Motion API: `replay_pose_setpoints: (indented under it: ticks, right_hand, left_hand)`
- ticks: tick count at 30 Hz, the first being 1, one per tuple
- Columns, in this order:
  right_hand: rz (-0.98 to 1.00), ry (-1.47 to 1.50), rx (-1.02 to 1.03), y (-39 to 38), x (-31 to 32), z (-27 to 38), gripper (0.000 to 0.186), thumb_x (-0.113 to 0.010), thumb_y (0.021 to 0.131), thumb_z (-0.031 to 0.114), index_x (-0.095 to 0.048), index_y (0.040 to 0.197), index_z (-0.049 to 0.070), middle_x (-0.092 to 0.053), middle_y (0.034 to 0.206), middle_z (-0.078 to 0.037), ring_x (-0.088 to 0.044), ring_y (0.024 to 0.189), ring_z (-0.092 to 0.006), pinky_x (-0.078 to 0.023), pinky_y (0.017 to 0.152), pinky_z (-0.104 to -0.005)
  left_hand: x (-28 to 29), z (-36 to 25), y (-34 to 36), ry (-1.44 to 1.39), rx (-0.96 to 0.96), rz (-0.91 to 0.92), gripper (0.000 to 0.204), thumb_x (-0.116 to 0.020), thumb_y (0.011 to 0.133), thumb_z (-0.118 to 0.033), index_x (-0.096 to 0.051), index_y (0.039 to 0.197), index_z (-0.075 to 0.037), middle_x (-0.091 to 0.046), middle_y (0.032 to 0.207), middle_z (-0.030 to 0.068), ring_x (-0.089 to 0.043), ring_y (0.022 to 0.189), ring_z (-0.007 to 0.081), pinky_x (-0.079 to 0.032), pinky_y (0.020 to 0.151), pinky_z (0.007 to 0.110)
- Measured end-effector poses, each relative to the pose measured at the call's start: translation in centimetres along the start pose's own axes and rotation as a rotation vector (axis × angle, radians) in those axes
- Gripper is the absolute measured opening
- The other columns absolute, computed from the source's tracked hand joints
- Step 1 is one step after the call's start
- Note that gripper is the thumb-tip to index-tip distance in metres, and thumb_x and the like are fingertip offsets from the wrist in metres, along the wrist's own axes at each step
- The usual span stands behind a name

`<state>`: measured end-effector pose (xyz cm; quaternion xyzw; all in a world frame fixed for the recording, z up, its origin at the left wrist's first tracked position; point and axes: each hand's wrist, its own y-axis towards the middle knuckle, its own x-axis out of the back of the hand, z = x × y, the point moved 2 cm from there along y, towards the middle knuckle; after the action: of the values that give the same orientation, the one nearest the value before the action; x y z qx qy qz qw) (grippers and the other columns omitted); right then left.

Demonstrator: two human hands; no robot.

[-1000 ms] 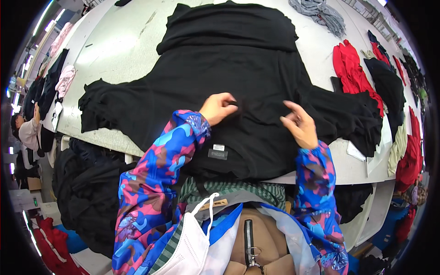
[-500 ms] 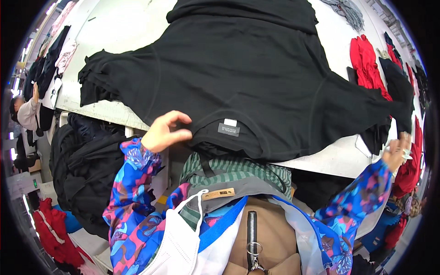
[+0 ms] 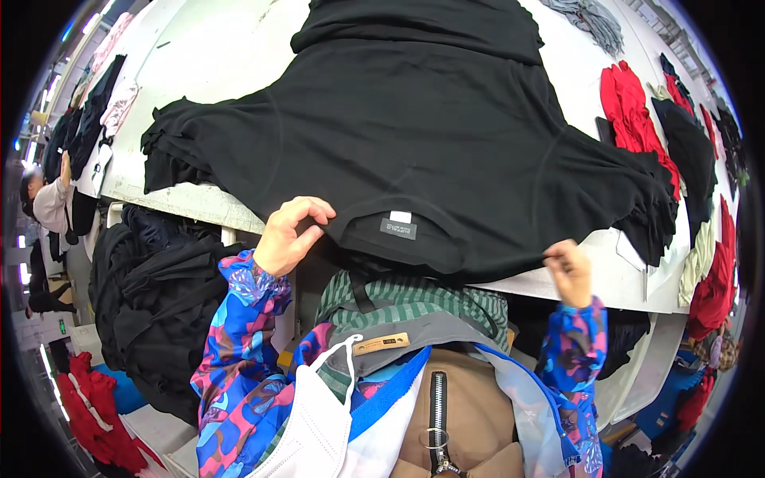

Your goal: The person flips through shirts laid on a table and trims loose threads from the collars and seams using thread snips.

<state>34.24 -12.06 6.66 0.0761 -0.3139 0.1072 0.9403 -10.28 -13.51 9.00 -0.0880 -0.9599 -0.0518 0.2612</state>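
Observation:
A black top [image 3: 422, 143] lies spread over the white table, its neckline toward me. A dark label [image 3: 398, 229] with a small white tag sits inside the neck opening. My left hand [image 3: 288, 235] is closed at the shoulder edge just left of the neckline, thumb and fingers pinching the cloth. On the other side of the neck, my right hand [image 3: 569, 272] pinches the near edge of the top by the right shoulder. Both sleeves lie bunched at their ends, and the far part of the garment is folded over in a thick roll.
Dark garments [image 3: 159, 311] are heaped below the table's left edge. Red clothing [image 3: 633, 111] and a grey piece [image 3: 588, 22] lie on the right side of the white table [image 3: 215, 48]. Another person [image 3: 52, 199] stands at the far left.
My right hand has come left from the far right sleeve end to the shoulder edge and closed there. My left thumb and fingers have drawn together. The right sleeve has shifted slightly inward.

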Motion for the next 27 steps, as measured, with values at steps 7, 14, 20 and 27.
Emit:
replay_pose_setpoints:
  ticks: [7, 14, 20, 27]
  right_hand:
    - [0.062, -0.242, 0.027, 0.8, 3.4, -0.4, 0.011, -0.057, 0.07, -0.008, -0.058, 0.077, 0.0, -0.056, 0.073, -0.009, -0.055, 0.063, -0.0182, -0.044, 0.058, -0.027]
    - [0.327, 0.061, -0.046, 4.5, 3.1, -0.2, 0.026, -0.069, 0.067, 0.001, -0.06, 0.092, -0.001, -0.058, 0.084, -0.007, -0.055, 0.077, -0.0138, -0.045, 0.07, -0.0259]
    - [-0.494, -0.271, -0.036, 18.0, 1.9, -6.8, 0.049, -0.066, 0.076, 0.032, -0.055, 0.108, -0.002, -0.06, 0.1, -0.019, -0.059, 0.094, -0.0285, -0.045, 0.083, -0.0349]
    - [-0.594, -0.518, -0.105, 22.1, 8.5, -13.9, 0.021, -0.062, 0.076, 0.029, -0.06, 0.088, 0.012, -0.061, 0.09, -0.012, -0.059, 0.083, -0.0324, -0.046, 0.07, -0.0428]
  left_hand:
    - [-2.4, -0.5, -0.1, 0.119, -0.19, 0.237, 0.02, -0.059, 0.061, 0.006, -0.053, 0.074, -0.008, -0.058, 0.106, 0.0038, -0.046, 0.11, 0.0283, -0.035, 0.091, 0.039]
    - [-3.2, -0.1, 0.4, 0.127, 0.038, 0.475, 0.046, -0.07, 0.071, -0.03, -0.051, 0.105, -0.007, -0.058, 0.1, 0.0113, -0.054, 0.097, 0.0289, -0.043, 0.082, 0.036]
    - [-7.2, -1.8, 1.8, 0.451, -0.229, 0.397, 0.051, -0.068, 0.069, -0.04, -0.058, 0.109, -0.009, -0.048, 0.115, 0.0159, -0.043, 0.11, 0.0336, -0.036, 0.089, 0.043]
    - [-9.1, -2.2, -1.5, 0.573, -0.228, 0.445, 0.064, -0.068, 0.067, -0.042, -0.05, 0.121, -0.013, -0.036, 0.132, 0.0151, -0.029, 0.125, 0.0329, -0.025, 0.099, 0.049]
